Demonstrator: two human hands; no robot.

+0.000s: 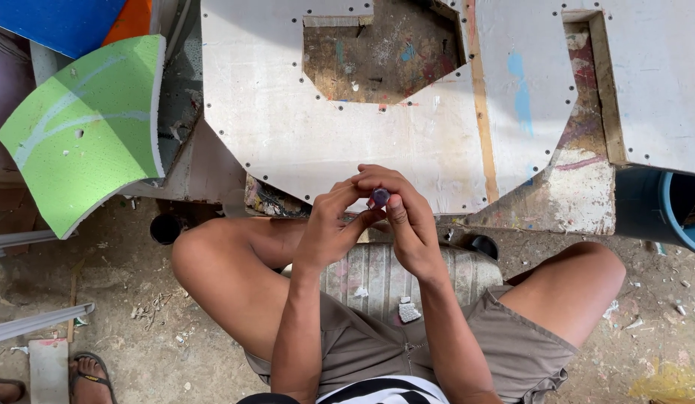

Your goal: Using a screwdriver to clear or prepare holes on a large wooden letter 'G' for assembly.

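Pinched between the fingertips of both hands, dead centre over the lap: a small dark purple cap-like piece [380, 197], end-on to the camera, so long axis not readable. Right hand [407, 224] curled over it from 4 o'clock, thumb pressed just beside it; left hand [329, 228] closed in from 8 o'clock, fingers touching its left edge, both equally near. Beyond, at 12 o'clock, a white riveted panel [288, 127]; green curved foam sheet [86, 127] off at 10 o'clock.

A small, dark purple, round-ended cylindrical object [379, 197] sits pinched between the fingertips of both hands, its rounded end facing up. Only that end shows; fingers wrap around and hide its lower part.
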